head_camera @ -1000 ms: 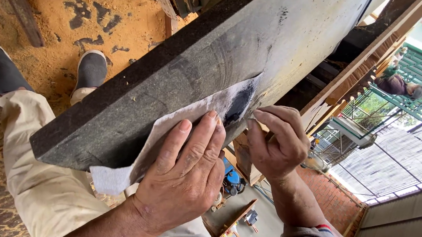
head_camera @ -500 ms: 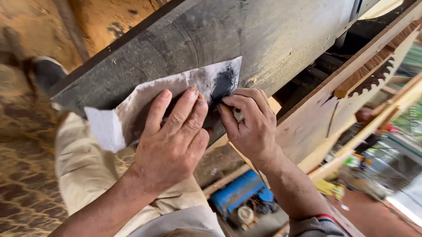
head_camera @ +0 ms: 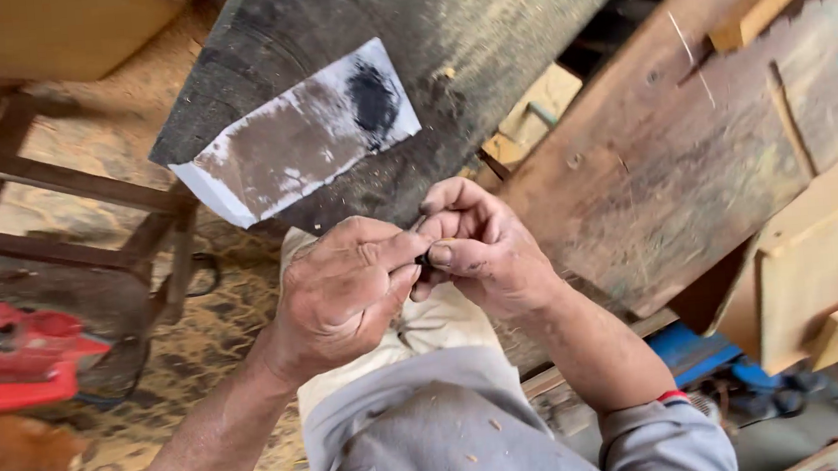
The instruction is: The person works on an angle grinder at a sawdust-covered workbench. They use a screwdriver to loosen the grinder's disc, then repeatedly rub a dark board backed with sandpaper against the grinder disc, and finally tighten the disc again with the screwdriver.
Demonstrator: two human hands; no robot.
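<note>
**Both hands pinched on a small dark piece below the smudged paper**

I have both hands brought together over my lap, just under the edge of the dark plank [head_camera: 483, 31]. My left hand [head_camera: 344, 296] is curled, thumb and forefinger closed toward the fingertips of my right hand [head_camera: 485, 250], and between them sits a small dark piece [head_camera: 424, 258]. It is too small and too covered for me to say what it is; it looks black and sooty, and my right fingertips [head_camera: 443, 254] are stained the same colour. Both hands are clenched around it in a pinch, neither one free.

The sheet of paper [head_camera: 297, 135] lies flat on the sloping face of the plank, apart from my hands and above them. It is white at its edges, rubbed brown-grey across the middle, with a dense black blot near its upper right corner. Nothing is pressing on it now.

I judge the step in hand to be work on the small piece itself, held between the two thumbs, with the paper left lying. Whatever follows calls for a steady pinch, since the piece is tiny and sawdust covers the floor [head_camera: 198, 343] below.

To the left stands a rusty metal frame [head_camera: 56, 179], and a red machine [head_camera: 10, 357] sits at the edge of view. To the right lie worn wooden boards [head_camera: 691, 144] and something blue [head_camera: 697, 353] beneath them.
</note>
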